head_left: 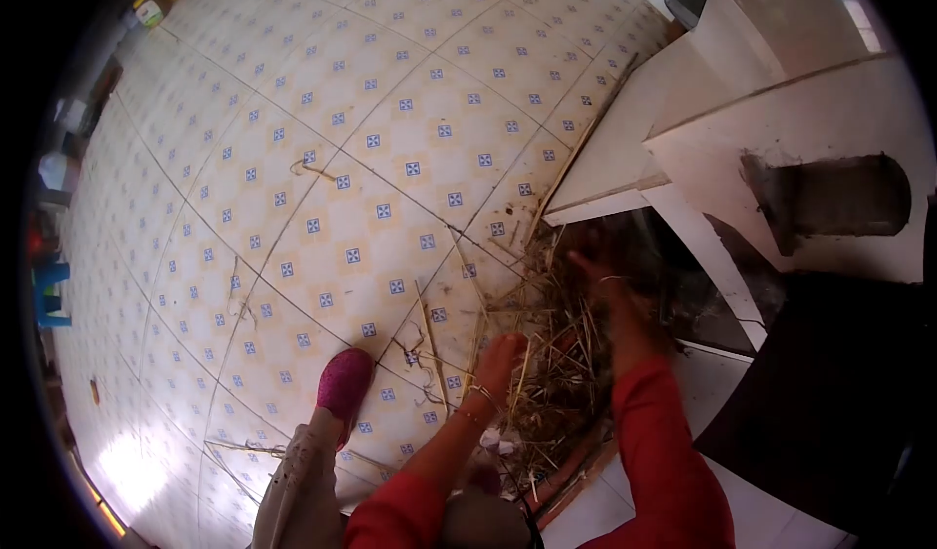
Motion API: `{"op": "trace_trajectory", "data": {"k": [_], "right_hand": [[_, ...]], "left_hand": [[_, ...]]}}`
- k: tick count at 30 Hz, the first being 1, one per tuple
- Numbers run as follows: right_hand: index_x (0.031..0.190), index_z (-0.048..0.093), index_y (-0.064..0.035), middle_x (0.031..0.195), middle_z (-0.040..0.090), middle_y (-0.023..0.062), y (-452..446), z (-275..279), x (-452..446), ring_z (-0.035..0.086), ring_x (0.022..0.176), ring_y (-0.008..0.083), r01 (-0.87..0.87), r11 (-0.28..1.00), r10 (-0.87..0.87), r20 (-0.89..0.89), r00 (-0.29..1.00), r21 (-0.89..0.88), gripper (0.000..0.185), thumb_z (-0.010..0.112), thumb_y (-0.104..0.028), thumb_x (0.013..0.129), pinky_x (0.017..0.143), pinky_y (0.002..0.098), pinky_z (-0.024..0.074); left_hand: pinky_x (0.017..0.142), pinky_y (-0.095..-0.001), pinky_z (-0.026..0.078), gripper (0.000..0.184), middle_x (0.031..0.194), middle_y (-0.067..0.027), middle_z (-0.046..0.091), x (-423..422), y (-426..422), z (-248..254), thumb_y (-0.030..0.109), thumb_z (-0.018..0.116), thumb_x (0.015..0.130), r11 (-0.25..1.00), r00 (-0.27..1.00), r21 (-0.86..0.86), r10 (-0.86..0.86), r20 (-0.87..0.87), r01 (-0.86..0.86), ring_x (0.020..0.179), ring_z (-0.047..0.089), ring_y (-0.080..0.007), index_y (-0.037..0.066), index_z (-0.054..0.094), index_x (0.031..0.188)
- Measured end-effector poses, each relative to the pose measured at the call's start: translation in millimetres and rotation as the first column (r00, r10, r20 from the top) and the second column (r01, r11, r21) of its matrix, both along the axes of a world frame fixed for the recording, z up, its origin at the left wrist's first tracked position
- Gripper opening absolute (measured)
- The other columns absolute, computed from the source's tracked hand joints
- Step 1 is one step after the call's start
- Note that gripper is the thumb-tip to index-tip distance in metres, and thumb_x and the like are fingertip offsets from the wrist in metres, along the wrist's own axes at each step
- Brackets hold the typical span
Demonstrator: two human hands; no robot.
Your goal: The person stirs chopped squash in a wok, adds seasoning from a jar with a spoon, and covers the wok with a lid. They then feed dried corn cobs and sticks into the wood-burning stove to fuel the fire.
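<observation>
We saw straw [564, 354] heaped on the tiled floor [322, 168], left hand [502, 356] at its side, right hand [597, 264] by the white structure [708, 242], but couldn't tell whether either's fingers gripped.

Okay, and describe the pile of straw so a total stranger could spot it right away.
On the patterned tile floor, find the white furniture with a dark rectangular opening. The straw pile lies beside it, between the person's left hand and right forearm. It's a dense brown tangle, unlike the loose stalks scattered nearby.
</observation>
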State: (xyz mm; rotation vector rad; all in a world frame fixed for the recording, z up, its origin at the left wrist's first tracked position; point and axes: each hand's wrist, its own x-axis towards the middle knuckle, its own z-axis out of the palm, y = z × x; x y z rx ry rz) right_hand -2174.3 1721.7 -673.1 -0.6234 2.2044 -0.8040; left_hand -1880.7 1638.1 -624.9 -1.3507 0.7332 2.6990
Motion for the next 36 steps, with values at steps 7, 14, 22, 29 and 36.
{"op": "trace_trajectory", "data": {"k": [7, 14, 22, 29, 36], "right_hand": [[0.144, 0.008, -0.0103, 0.136, 0.037, 0.0239, -5.5, 24.9, 149.5, 0.042, 0.122, 0.0379, 0.098, 0.927, -0.019, -0.215, 0.976, 0.362, 0.115, 0.079, -0.043, 0.060, 0.097, 0.0486, 0.0375], [0.139, 0.028, -0.0058, 0.130, 0.043, 0.0229, 36.4, 112.3, 258.6, 0.045, 0.119, 0.0354, 0.418, 0.884, -0.446, 0.113, 0.888, 0.211, 0.087, 0.072, -0.038, 0.071, 0.098, 0.0480, 0.0415], [0.141, 0.023, -0.0057, 0.134, 0.041, 0.0173, 108.1, 259.4, 295.1, 0.043, 0.121, 0.0293, 0.555, 0.812, -0.499, 0.280, 0.820, -0.178, 0.089, 0.071, -0.039, 0.074, 0.099, 0.0402, 0.0378], [0.144, 0.004, -0.0041, 0.141, 0.030, 0.0132, 135.5, 344.1, 351.9, 0.034, 0.127, 0.0227, 0.446, 0.605, -0.336, 0.297, 0.894, -0.660, 0.097, 0.072, -0.026, 0.078, 0.104, 0.0361, 0.0302], [0.145, 0.002, -0.0065, 0.141, 0.028, 0.0116, 148.8, 367.8, 364.5, 0.033, 0.126, 0.0190, 0.436, 0.467, -0.471, 0.201, 0.859, -0.769, 0.093, 0.068, -0.018, 0.082, 0.103, 0.0324, 0.0296]], "left_hand": [[0.094, -0.0397, 0.038, 0.050, 0.136, -0.0089, 0.040, -2.2, 5.6, -40.3, 0.034, 0.048, 0.091, 0.963, 0.969, -0.179, -0.171, 0.179, 0.202, 0.122, 0.040, -0.0244, 0.009, 0.036, 0.133], [0.099, -0.0468, 0.033, 0.074, 0.144, -0.0090, 0.028, 50.4, 52.9, 36.2, 0.049, 0.052, 0.087, 0.974, 0.975, 0.090, -0.213, 0.062, 0.207, 0.132, 0.028, -0.0274, 0.018, 0.016, 0.145], [0.099, -0.0407, 0.035, 0.072, 0.141, -0.0085, 0.032, 79.5, 79.8, 168.2, 0.050, 0.057, 0.085, 0.906, 0.891, -0.246, -0.399, -0.215, 0.346, 0.128, 0.033, -0.0257, 0.014, 0.028, 0.140], [0.097, -0.0371, 0.038, 0.082, 0.141, -0.0116, 0.033, 70.0, 85.2, 247.3, 0.045, 0.058, 0.086, 0.818, 0.811, -0.415, -0.526, -0.258, 0.399, 0.123, 0.040, -0.0234, 0.005, 0.015, 0.143], [0.093, -0.0343, 0.040, 0.079, 0.139, -0.0114, 0.034, 61.5, 124.1, 286.4, 0.043, 0.055, 0.089, 0.866, 0.887, -0.392, -0.413, -0.207, 0.311, 0.118, 0.044, -0.0213, 0.005, 0.012, 0.144]]}}
